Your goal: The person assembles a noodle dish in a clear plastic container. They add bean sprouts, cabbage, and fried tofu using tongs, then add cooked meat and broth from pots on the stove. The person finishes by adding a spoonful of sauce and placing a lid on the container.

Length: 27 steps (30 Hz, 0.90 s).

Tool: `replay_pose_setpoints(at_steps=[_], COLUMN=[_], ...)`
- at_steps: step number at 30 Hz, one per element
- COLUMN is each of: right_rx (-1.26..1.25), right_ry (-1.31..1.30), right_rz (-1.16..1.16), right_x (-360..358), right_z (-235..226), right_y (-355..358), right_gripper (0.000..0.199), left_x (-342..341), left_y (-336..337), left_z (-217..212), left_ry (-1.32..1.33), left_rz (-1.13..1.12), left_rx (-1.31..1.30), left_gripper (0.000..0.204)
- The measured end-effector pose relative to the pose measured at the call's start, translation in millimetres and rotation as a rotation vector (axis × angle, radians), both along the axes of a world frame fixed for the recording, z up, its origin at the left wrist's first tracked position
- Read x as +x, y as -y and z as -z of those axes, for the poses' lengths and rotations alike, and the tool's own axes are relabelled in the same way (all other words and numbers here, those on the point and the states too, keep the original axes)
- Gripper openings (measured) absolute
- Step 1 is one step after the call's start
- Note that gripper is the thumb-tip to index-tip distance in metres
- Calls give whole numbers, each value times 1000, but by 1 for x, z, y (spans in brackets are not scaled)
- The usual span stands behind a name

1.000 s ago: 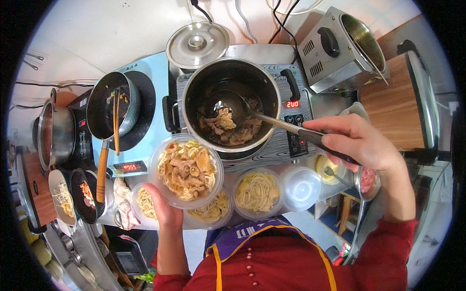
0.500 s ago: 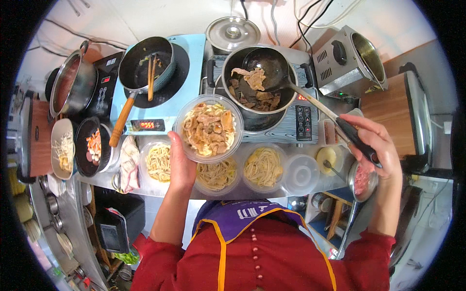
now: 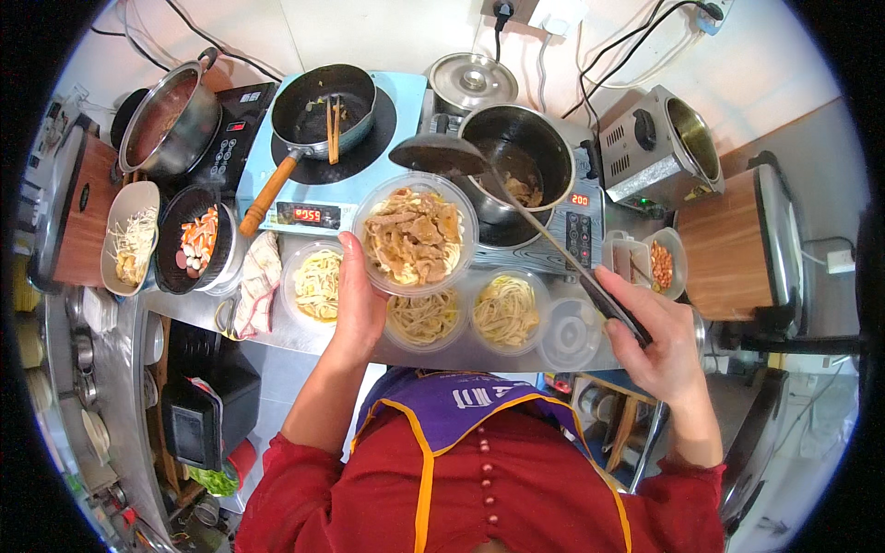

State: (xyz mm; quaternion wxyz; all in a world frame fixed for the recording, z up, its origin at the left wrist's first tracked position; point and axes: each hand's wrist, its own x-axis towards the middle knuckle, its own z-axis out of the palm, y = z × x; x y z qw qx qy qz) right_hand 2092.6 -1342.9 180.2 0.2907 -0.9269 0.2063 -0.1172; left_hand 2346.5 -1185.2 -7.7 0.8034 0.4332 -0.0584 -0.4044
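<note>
In my left hand [image 3: 359, 309] is a clear round plastic bowl [image 3: 472, 241], held up off the counter. Brown meat slices [image 3: 417, 235] lie over the noodles in it. My right hand [image 3: 659, 346] grips the dark handle of a ladle [image 3: 438, 155]. Its dark head is tilted over the bowl's far edge, beside a deep steel pot [image 3: 564, 157]. Some meat shows at the pot's bottom. Below the held bowl stand more clear bowls of noodles: a left one [image 3: 316, 288], a middle one [image 3: 422, 318] partly covered, and a right one [image 3: 509, 313].
A black pan [image 3: 323, 97] with wooden chopsticks [image 3: 333, 129] rests on a blue induction cooker [image 3: 258, 198]; its handle points toward me. Another pot [image 3: 171, 129] stands far left. Peanuts [image 3: 661, 265] sit in a tub at right. A plastic lid [image 3: 569, 334] lies near the counter edge.
The ladle has swung left from over the pot to the held bowl and tipped; the meat it carried is gone from it. More meat lies in the bowl. The whole view has shifted.
</note>
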Motion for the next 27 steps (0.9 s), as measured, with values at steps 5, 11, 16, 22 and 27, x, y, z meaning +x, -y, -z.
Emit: replay_pose_setpoints(at_steps=[5, 11, 16, 22, 27], right_rx=[-13, 17, 32, 60, 140], right_ry=[-50, -72, -30, -84, -6], right_rz=[-51, 19, 19, 84, 3], right_x=[-7, -5, -14, -14, -14], right_z=[-3, 4, 2, 8, 12], right_y=[-11, -22, -28, -36, -45], right_gripper=[54, 53, 54, 53, 51], left_x=[6, 1, 3, 5, 5], left_y=[-3, -4, -3, -1, 3], left_z=[1, -3, -9, -3, 1], left_ry=[-51, 68, -36, -60, 1], left_rz=[-4, 21, 17, 42, 14], left_rx=[17, 26, 23, -7, -10], left_gripper=[71, 72, 73, 76, 77])
